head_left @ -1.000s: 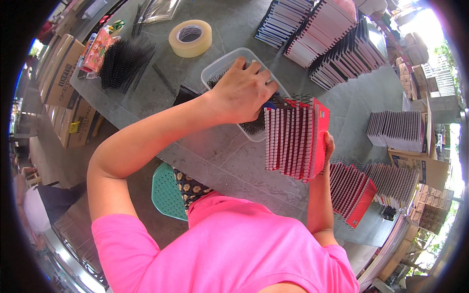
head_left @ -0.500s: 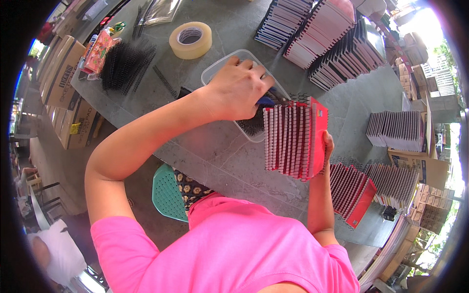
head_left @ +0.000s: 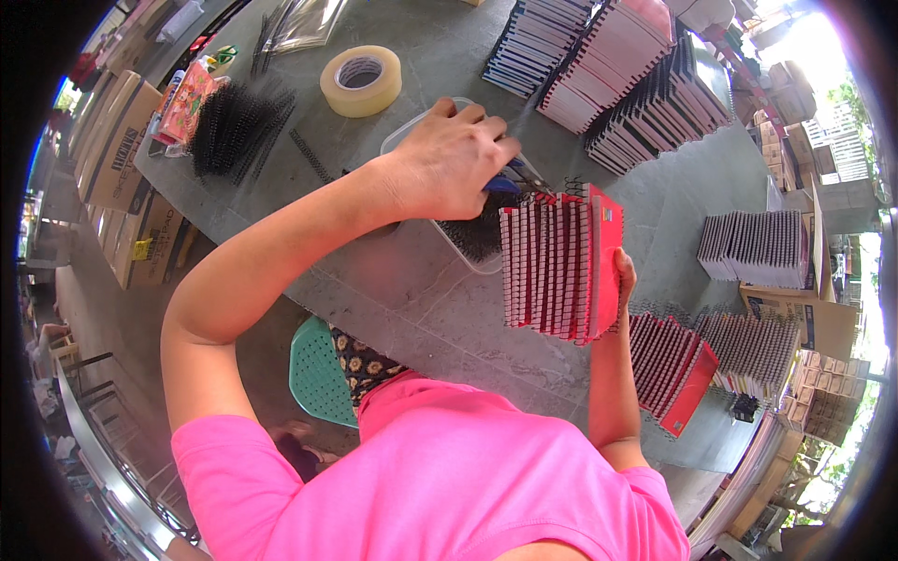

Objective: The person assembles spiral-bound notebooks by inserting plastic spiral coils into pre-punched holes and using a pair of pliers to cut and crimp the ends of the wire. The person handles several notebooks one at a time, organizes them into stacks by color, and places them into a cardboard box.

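Observation:
My left hand (head_left: 454, 161) is closed around blue-handled pliers (head_left: 505, 180), whose jaws reach the top end of a stack of red spiral notebooks (head_left: 552, 271). My right hand (head_left: 625, 276) grips this stack from its right side, with most fingers hidden behind it. Several black coils run along the stack's bound edges, and wire ends stick out at the top. Below my left hand sits a clear plastic container (head_left: 482, 267) with black coil pieces (head_left: 472, 236) inside, partly covered by my hand.
A roll of clear tape (head_left: 361, 79) and a heap of black coils (head_left: 238, 129) lie to the left. Notebook stacks (head_left: 608, 65) stand at the far right. More red notebooks (head_left: 669, 365) and a grey-edged stack (head_left: 753, 245) are on the right. A green stool (head_left: 321, 374) is beside the table.
My left hand has shifted slightly left, and more of the blue-handled pliers shows. My right hand holds the notebook stack in nearly the same place.

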Motion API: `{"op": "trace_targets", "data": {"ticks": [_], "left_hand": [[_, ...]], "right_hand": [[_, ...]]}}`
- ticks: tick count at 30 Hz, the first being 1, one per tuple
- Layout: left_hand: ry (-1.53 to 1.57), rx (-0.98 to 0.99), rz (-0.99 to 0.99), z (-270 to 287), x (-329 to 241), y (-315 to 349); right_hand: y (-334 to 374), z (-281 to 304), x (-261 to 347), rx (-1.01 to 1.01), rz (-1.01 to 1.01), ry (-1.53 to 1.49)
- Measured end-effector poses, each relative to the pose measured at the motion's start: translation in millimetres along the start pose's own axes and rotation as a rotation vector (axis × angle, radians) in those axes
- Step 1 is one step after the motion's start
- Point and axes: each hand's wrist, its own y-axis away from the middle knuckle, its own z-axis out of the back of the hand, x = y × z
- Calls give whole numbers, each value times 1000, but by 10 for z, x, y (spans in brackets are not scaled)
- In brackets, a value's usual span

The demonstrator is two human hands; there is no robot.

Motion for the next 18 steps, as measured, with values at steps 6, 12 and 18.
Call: {"op": "trace_targets", "data": {"ticks": [6, 12, 18], "left_hand": [[14, -63, -69, -88, -117, -75], [120, 24, 5, -126, -121, -62], [84, -140, -48, 5, -77, 18]], "right_hand": [[13, -77, -6, 16, -5, -18], [6, -77, -1, 91, -7, -13], [-1, -86, 17, 59, -18, 1]]}}
